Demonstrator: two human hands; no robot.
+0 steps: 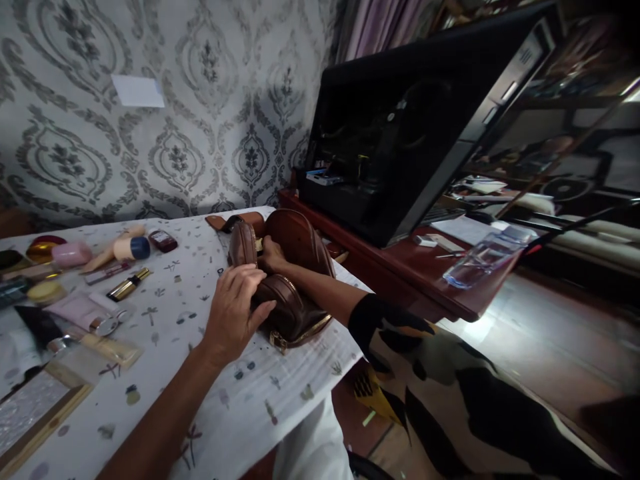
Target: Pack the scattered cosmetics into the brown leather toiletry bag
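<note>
A brown leather bag (293, 303) with gold zips lies unzipped near the table's right edge. My left hand (235, 307) is closed on its near left edge, fingers over the rim and thumb apart on the outer side. My right hand (273, 257) reaches into the bag's opening, its fingers curled and partly hidden by the leather. A small yellowish patch shows by those fingertips; I cannot make out what it is. A brown strap (250, 220) lies behind the bag.
Makeup items lie on the left of the patterned tablecloth (200, 373), among them a gold lipstick tube (129, 285) and a blue-capped bottle (131, 248). A black computer case (390, 133) stands on the red-brown desk (430, 280) to the right, near a clear plastic bottle (485, 257).
</note>
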